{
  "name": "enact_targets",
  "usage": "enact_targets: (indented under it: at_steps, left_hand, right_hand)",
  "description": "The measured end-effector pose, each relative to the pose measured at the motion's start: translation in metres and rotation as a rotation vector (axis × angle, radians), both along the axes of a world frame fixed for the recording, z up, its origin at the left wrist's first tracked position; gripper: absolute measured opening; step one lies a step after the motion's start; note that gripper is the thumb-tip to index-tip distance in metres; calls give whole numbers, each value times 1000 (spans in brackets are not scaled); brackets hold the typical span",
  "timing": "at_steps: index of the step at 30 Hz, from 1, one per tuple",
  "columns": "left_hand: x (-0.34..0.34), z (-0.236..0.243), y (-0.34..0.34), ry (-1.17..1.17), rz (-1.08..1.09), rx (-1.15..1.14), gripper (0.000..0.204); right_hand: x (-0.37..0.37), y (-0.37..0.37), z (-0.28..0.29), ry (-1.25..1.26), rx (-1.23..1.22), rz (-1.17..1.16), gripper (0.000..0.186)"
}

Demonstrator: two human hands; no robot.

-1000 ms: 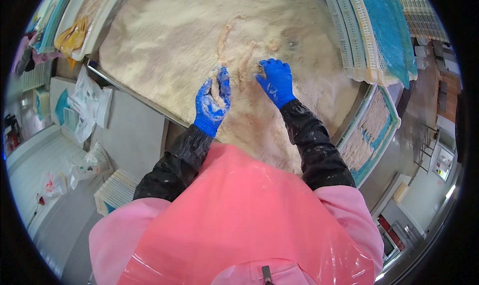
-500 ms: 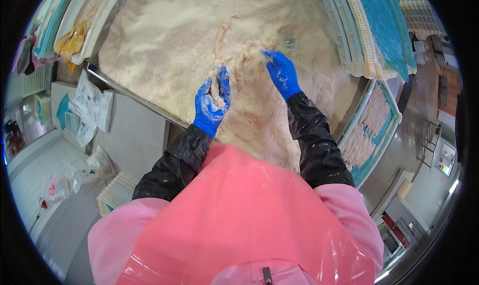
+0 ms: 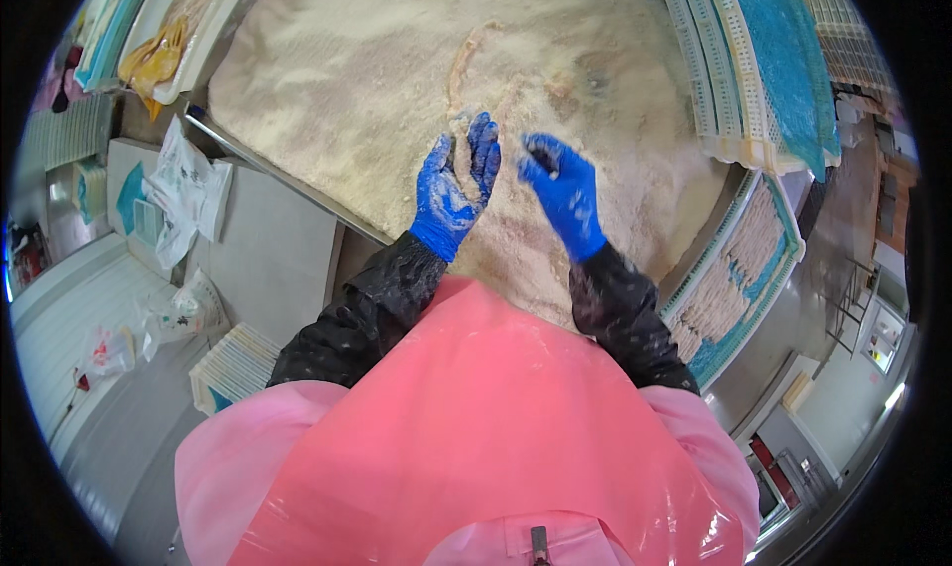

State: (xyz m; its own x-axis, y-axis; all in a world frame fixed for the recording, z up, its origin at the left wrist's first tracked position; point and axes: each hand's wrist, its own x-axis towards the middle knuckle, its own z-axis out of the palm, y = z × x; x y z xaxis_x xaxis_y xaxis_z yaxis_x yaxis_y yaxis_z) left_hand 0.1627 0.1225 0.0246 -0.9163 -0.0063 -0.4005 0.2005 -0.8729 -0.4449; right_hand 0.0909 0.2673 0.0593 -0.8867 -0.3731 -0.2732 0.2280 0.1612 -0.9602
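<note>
A wide bed of pale crumbs (image 3: 317, 100) fills a metal-edged tray (image 3: 283, 176) in front of me. My left hand (image 3: 448, 204), in a blue glove dusted with crumbs, is palm up above it. A crumb-covered strip (image 3: 462, 152) lies between its thumb and fingers. Just to the right, my right hand (image 3: 567, 194), also blue-gloved, has its fingers curled in; whatever they hold, if anything, is too small and blurred to make out. Beyond the hands, a long pinkish strip (image 3: 462, 62) lies partly covered in the crumbs.
On the right, a blue-lined tray (image 3: 795, 244) holds rows of coated strips, below stacked white perforated trays (image 3: 729, 65) and blue netting (image 3: 783, 60). A yellow glove (image 3: 154, 65) hangs over a white container at far left. Plastic bags (image 3: 183, 194) lie left of the crumb tray.
The right hand has drawn back toward me and curled its fingers, leaving the crumb surface. The left hand has shifted a little right, still with the strip. The view has also shifted slightly.
</note>
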Motion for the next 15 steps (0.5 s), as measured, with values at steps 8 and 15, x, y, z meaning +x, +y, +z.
enact_targets:
  at_steps: [8, 15]
  left_hand:
    - [-6, 25, 21, -50, -43, -504, 46]
    - [-5, 48, 42, 12, -138, -675, 50]
  right_hand:
    - [60, 10, 35, 200, 177, 126, 23]
    - [68, 18, 23, -40, -74, -34, 15]
